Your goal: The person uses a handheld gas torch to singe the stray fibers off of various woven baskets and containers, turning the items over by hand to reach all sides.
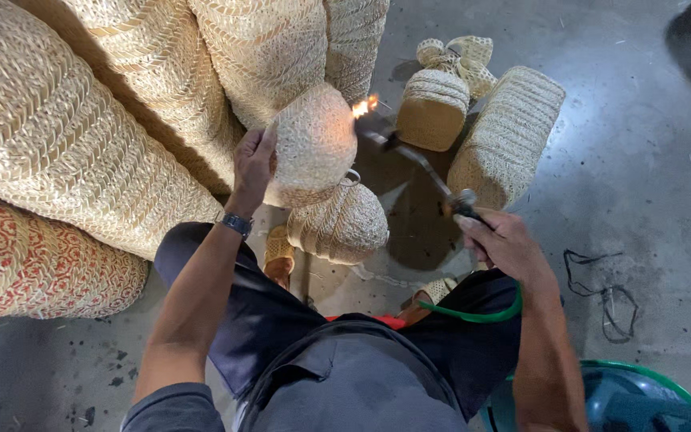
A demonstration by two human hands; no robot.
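Note:
My left hand (253, 162) grips the rim of a round woven straw basket (313, 140) and holds it up off the floor. My right hand (501, 244) is closed around the handle of a gas torch (417, 160). The torch's thin dark pipe reaches up to the left, and its small orange flame (364, 105) licks the basket's right edge. A green hose (473, 314) runs from the torch handle down past my right wrist. A second woven basket (339, 224) sits on the floor just below the held one.
Large stacked woven baskets (57, 136) fill the left side, with a red-patterned one (33, 264) at the bottom. Smaller woven pieces (505, 136) and a bow-topped one (437, 96) stand on the grey concrete floor (641, 184) ahead. A gas cylinder (641, 400) stands at bottom right.

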